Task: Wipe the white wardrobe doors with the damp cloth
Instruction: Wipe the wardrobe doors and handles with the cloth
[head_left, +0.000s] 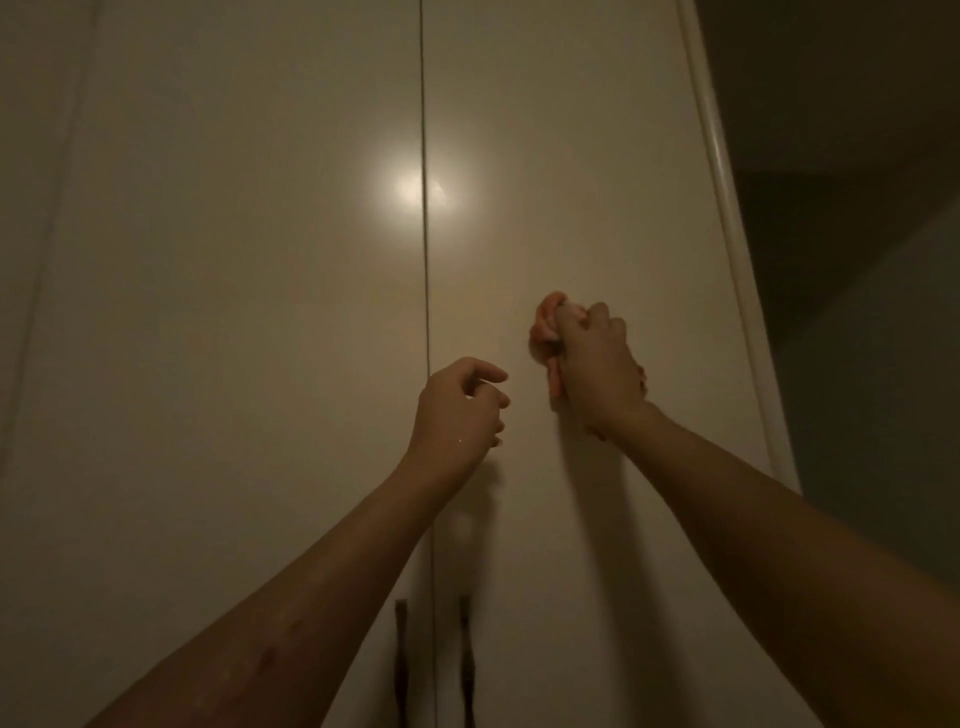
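Note:
Two tall white wardrobe doors fill the view, the left door (234, 312) and the right door (597, 182), split by a thin vertical gap. My right hand (592, 364) is raised against the right door, fingers closed around a bunched orange-pink cloth (545, 322) that pokes out above and left of the fist. My left hand (457, 410) hovers just right of the gap, lower than the right hand, fingers loosely curled and apart, holding nothing. Whether it touches the door I cannot tell.
Two dark vertical handles (401, 660) (466, 660) sit low on either side of the gap. A rounded white trim (727, 218) edges the wardrobe's right side, with a dark wall beyond. A bright light spot (415, 187) reflects on the doors.

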